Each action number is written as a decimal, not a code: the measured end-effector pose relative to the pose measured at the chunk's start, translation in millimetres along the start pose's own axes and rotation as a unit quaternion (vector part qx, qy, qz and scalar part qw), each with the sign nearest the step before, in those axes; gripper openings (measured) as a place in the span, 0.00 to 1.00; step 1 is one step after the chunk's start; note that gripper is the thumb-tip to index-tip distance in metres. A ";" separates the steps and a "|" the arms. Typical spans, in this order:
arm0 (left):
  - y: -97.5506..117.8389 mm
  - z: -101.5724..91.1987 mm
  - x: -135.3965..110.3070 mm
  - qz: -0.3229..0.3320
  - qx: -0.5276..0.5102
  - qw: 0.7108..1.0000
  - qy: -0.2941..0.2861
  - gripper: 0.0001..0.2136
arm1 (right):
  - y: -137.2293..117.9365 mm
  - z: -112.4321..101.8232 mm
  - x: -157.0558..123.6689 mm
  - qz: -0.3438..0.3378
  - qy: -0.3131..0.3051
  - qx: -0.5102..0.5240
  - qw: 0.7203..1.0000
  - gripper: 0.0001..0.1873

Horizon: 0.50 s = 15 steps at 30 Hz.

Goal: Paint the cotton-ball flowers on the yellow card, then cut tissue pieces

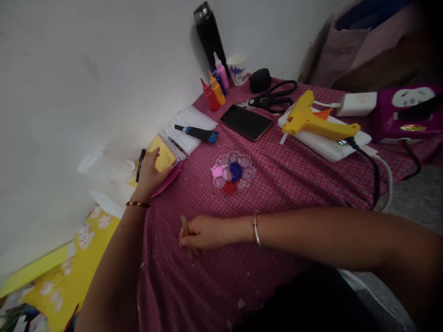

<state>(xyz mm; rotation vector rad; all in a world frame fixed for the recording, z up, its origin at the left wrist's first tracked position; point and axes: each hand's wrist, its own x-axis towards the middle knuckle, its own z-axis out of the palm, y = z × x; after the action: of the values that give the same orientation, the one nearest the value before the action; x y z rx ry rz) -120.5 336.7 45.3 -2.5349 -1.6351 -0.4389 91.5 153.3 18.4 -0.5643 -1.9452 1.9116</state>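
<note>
My left hand (149,174) reaches to the table's left edge and rests on a stack of coloured paper sheets, a pink sheet (170,179) under the palm and a yellow one (162,156) beyond the fingers. Its fingers are spread. A black marker (140,164) lies just left of that hand. My right hand (202,233) lies on the checked red cloth (284,180), fingers closed round a thin tan stick (184,225), perhaps a brush handle. A clear flower-shaped paint palette (233,172) with pink, blue and red paint sits beyond the right hand.
Farther back lie a blue-capped tool (197,133), a phone (246,122), black scissors (273,97), a yellow glue gun (313,121) on a white pad, paint bottles (216,88), a black flask (209,34) and a paper cup (237,68). Yellow flowered paper (72,272) lies lower left.
</note>
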 end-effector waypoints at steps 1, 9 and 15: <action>5.1 0.0 -2.0 -0.012 0.006 1.000 0.007 0.34 | -0.1 -0.4 0.3 -0.002 -0.001 -0.010 1.000 0.10; 41.6 8.8 -6.8 0.006 0.030 0.999 0.025 0.29 | -1.5 -1.4 -2.5 -0.011 -0.009 -0.053 0.998 0.11; 26.2 -6.6 3.7 -0.076 -0.048 0.989 0.115 0.20 | 0.1 -1.1 -1.1 -0.037 -0.004 -0.092 0.995 0.11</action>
<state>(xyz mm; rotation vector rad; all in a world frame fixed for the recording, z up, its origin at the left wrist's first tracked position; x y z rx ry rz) -96.6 327.3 54.6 -2.3260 -1.7610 -0.8111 93.0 153.7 18.3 -0.5289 -2.1311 1.7038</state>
